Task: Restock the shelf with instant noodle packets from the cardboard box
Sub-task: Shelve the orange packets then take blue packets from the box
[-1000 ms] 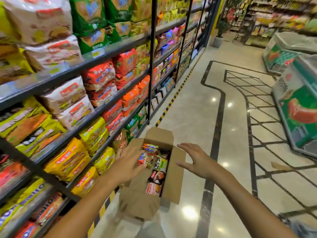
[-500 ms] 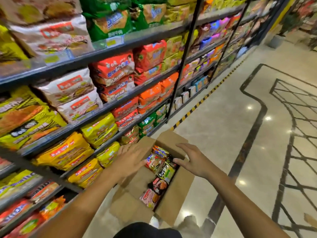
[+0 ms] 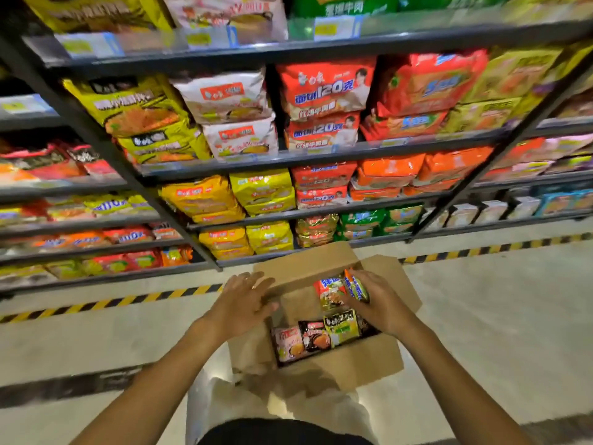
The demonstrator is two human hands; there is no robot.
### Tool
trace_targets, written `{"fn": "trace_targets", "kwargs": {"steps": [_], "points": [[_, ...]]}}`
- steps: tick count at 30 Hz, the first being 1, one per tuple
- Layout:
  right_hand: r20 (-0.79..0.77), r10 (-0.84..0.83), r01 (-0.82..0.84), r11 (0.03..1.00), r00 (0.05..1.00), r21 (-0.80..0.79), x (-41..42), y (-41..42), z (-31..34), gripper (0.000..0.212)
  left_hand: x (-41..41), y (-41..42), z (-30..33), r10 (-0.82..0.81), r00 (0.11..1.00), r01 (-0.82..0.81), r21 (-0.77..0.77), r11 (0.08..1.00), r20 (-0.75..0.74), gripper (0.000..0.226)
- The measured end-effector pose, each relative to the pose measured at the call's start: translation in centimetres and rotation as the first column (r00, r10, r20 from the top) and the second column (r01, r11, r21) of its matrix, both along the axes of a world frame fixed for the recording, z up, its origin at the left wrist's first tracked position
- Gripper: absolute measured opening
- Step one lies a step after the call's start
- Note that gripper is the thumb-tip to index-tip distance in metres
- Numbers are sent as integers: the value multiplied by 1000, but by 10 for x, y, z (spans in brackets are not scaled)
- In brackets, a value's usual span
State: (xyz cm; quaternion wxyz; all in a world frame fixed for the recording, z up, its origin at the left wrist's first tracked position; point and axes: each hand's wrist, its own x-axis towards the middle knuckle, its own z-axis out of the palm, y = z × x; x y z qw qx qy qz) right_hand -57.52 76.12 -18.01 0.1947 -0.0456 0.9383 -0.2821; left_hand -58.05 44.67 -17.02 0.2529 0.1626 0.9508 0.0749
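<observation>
An open cardboard box [image 3: 359, 369] sits on the floor below me, its flaps spread. Inside lie several instant noodle packets: pink [image 3: 288, 343], black [image 3: 314, 337] and green [image 3: 341, 326] ones in a row. My right hand [image 3: 382, 305] is inside the box, fingers closed around an orange-and-blue packet [image 3: 354, 285] that stands beside a red packet [image 3: 330, 292]. My left hand [image 3: 244, 303] rests flat with fingers spread on the box's left flap. The dark metal shelf [image 3: 321, 154] rises just behind the box, filled with noodle multipacks.
A yellow-and-black hazard stripe [image 3: 128, 300] runs along the floor at the shelf's foot. The lowest shelf board [image 3: 250, 260] is just behind the box's far flap. Pale polished floor [image 3: 497, 316] lies to the right and left of the box.
My view has turned to face the shelf head-on. My right hand went from the box's right edge down into the box and closed on a packet. The left hand stays on the left flap.
</observation>
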Motion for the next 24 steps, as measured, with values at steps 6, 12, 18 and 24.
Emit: {"fn": "trace_targets", "kwargs": {"steps": [6, 12, 18, 24], "points": [[61, 40, -41, 999, 997, 26, -17, 43, -52, 68, 2, 41, -32, 32, 999, -35, 103, 994, 26, 77], [142, -6, -7, 996, 990, 91, -11, 44, -62, 71, -7, 65, -109, 78, 988, -111, 260, 959, 134, 89], [204, -79, 64, 995, 976, 82, -16, 65, -150, 67, -29, 96, -200, 134, 930, -251, 325, 912, 343, 69], [315, -111, 104, 994, 943, 37, -38, 112, -282, 69, -51, 150, -338, 283, 822, -482, 338, 808, 494, 53]]}}
